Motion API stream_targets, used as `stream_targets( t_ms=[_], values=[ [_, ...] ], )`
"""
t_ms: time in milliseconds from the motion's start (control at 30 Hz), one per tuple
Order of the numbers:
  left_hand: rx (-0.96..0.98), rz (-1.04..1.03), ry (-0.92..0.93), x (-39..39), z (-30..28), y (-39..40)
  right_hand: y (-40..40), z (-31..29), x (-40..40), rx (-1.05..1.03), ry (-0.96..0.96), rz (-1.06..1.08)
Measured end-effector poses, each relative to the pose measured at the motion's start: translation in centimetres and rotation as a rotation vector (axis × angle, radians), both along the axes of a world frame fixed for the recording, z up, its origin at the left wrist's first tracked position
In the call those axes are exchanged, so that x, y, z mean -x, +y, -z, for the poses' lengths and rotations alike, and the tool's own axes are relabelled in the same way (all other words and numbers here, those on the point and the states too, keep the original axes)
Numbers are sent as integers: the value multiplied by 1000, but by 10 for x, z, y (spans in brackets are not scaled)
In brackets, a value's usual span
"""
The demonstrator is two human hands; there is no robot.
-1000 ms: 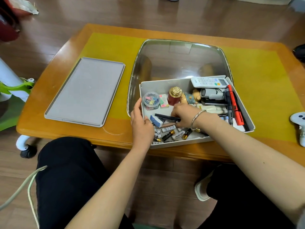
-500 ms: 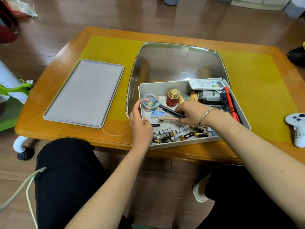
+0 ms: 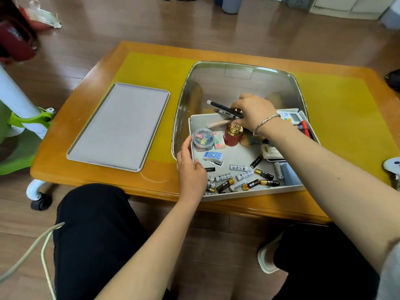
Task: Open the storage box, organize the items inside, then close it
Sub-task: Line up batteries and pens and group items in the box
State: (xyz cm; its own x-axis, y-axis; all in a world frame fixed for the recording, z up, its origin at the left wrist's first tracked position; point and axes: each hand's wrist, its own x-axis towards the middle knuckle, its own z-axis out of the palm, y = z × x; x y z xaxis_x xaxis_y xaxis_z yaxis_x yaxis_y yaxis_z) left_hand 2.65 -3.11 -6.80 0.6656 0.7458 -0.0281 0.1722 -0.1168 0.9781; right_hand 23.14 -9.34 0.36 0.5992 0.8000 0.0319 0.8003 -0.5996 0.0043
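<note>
Right hand (image 3: 253, 113) pinches slim pens (image 3: 224, 110) | left hand (image 3: 190, 169) grips box rim (image 3: 191, 135)

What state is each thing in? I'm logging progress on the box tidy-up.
Storage box: open, holding loose items.
Lid: off, flat on the table.
Pens: lifted, gripped by the right hand.
Left hand: grips the box's left wall.
Batteries: scattered, lying flat.
</note>
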Motion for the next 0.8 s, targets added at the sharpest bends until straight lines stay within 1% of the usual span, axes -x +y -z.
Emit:
stream_targets(
  t_ms=[400, 567, 700, 800],
  values=[
    [8, -1, 12, 0, 0, 0, -7, -1, 3, -63, -5, -55],
    [18, 1, 9, 1, -1, 0, -14, 2, 3, -162, 30, -68],
    [27, 0, -3, 1, -2, -1, -14, 6, 2, -151, -57, 10],
    [24, -1, 3, 1, -2, -1, -12, 7, 4, -186, -120, 50]
  ],
)
